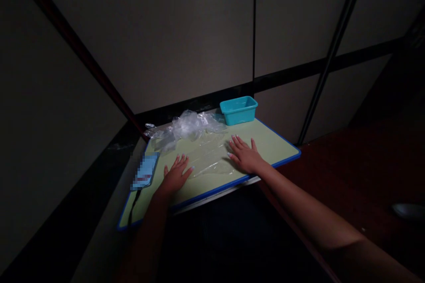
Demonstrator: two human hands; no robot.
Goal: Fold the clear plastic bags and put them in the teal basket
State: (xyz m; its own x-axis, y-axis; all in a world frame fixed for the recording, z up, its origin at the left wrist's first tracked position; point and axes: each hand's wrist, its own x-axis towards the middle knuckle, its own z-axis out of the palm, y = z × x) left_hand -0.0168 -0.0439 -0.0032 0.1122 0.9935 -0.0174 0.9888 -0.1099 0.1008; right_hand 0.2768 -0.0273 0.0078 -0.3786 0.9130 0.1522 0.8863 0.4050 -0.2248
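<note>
Yellow-green worktop (275, 145); clear plastic sheet (212, 158) spread, partly wrinkled; crumpled plastic (191, 126) bunched behind; left hand (175, 177), right hand (246, 158) open, grasping nothing.

One head-worn view, forward and down onto both hands (246, 157) (fairly near).

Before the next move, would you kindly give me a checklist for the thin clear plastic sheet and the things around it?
1. Left hand open, holding nothing: ok.
2. Right hand open, fingers spread, by the sheet: ok.
3. Thin clear plastic sheet free of wrinkles: not ok, creases show.
4. Sheet separate from the crumpled clear plastic heap behind: cannot tell.
5. Turquoise rectangular open-topped container upright, off the sheet: ok.
6. Flat light-blue rectangular object off the sheet: ok.
</note>
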